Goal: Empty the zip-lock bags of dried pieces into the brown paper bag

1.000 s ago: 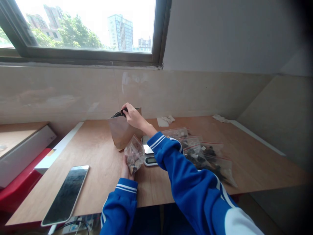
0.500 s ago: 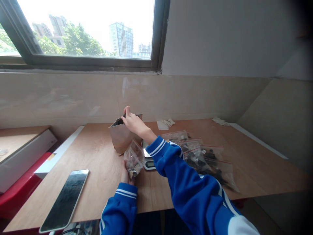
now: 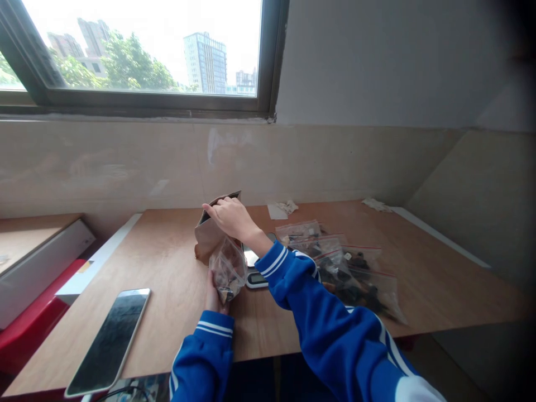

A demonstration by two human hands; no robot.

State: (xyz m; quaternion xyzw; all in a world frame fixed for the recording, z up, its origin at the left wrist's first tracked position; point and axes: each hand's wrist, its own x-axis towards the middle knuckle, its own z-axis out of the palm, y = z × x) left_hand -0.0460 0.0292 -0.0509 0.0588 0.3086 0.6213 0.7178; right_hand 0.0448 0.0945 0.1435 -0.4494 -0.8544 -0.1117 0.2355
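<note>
My left hand (image 3: 214, 293) is closed around the lower left side of a clear zip bag (image 3: 228, 268) holding a few small pieces I cannot make out. Just behind it a brown paper bag (image 3: 205, 240) stands tilted, its mouth open. My right hand (image 3: 230, 216) is at that mouth, thumb stretched out to the left; the fingertips dip over the rim and are hidden inside. Partly covered by the zip bag and my right sleeve, a small digital scale (image 3: 256, 280) lies on the table.
Several zip bags (image 3: 352, 268) of dark pieces lie to the right on the wooden table (image 3: 176, 312). A phone (image 3: 111, 340) is at the left front. Crumpled tissue (image 3: 287, 207) and another scrap (image 3: 376, 205) rest along the back by the wall.
My right hand has dipped slightly lower at the paper bag's mouth, its thumb now spread out. The paper bag has tilted and shifted. My left hand still holds the zip bag.
</note>
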